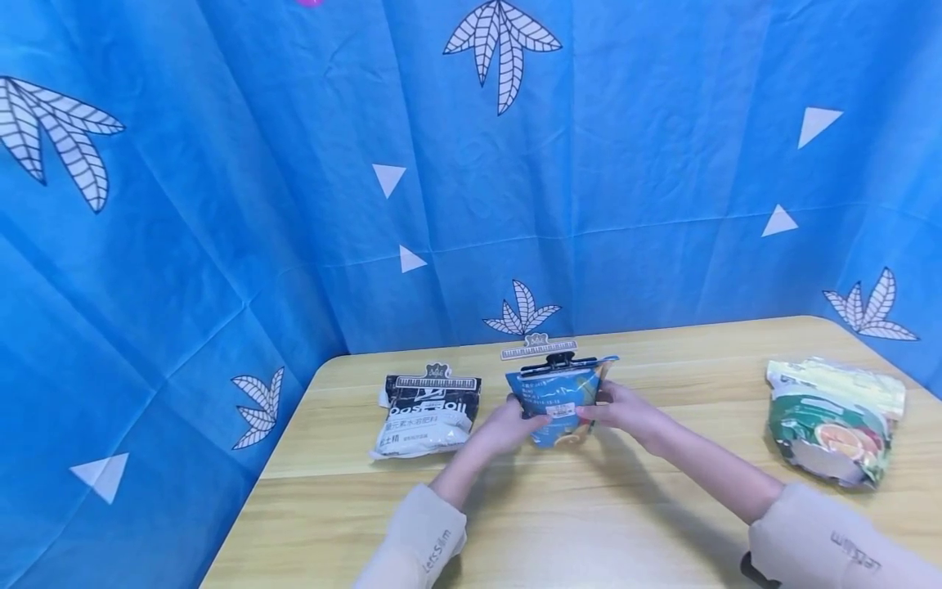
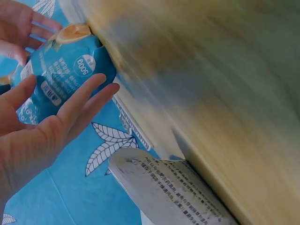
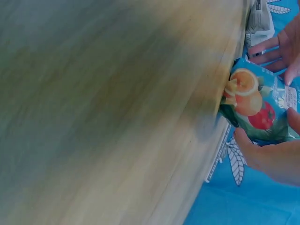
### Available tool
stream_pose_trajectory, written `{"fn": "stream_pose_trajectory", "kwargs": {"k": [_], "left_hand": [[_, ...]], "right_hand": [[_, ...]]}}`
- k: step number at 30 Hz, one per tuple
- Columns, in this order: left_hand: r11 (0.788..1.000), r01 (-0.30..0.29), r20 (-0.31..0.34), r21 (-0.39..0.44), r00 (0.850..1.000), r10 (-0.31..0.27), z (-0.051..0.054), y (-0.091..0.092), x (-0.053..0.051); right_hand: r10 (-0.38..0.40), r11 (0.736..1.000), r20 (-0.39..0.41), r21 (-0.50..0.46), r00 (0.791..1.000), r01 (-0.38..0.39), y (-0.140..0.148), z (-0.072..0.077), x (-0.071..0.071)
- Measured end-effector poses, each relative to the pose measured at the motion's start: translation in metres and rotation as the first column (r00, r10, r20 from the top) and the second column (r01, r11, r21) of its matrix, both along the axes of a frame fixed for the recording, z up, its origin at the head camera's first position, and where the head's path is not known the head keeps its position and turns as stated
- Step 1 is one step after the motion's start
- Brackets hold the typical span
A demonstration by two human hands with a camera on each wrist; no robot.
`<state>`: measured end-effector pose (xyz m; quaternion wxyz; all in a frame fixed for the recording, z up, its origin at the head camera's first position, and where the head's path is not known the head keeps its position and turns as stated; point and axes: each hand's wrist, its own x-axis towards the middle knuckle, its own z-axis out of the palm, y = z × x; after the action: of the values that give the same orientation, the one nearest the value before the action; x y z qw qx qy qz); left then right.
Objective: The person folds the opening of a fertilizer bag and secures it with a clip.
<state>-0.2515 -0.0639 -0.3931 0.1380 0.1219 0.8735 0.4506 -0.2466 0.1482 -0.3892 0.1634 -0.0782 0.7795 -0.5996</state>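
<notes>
Packets (image 1: 430, 425) either side of pouch (image 1: 550, 399)

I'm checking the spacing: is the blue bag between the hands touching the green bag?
Apart. The head view shows a wide stretch of wood-grain tabletop between the blue bag and the green bag.

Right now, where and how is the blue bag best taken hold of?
I would pinch the blue bag by its sides, below the black clip, left hand from left, right hand from right: it is upright, with the clip across its top.
</notes>
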Motion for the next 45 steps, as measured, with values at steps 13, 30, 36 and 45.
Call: {"fn": "stream_pose_trajectory", "kwargs": {"k": [13, 30, 36, 45], "left_hand": [[0.992, -0.087, 0.078, 0.093, 0.994, 0.08, -0.001, 0.007, -0.006], [0.953, -0.203, 0.17, 0.226, 0.971, 0.167, -0.008, 0.014, -0.017], [0.957, -0.228, 0.18, 0.18, 0.964, 0.196, -0.007, 0.018, -0.018], [0.962, -0.19, 0.133, 0.198, 0.977, 0.166, -0.007, 0.018, -0.015]], "right_hand": [[-0.091, 0.991, 0.047, -0.096, 0.995, 0.095, -0.011, -0.001, 0.002], [-0.108, 0.973, 0.112, -0.192, 0.988, 0.129, -0.015, -0.005, -0.014], [-0.117, 0.973, 0.104, -0.188, 0.988, 0.135, -0.018, -0.007, -0.018], [-0.181, 0.974, 0.08, -0.124, 0.98, 0.19, -0.018, -0.009, -0.014]]}}
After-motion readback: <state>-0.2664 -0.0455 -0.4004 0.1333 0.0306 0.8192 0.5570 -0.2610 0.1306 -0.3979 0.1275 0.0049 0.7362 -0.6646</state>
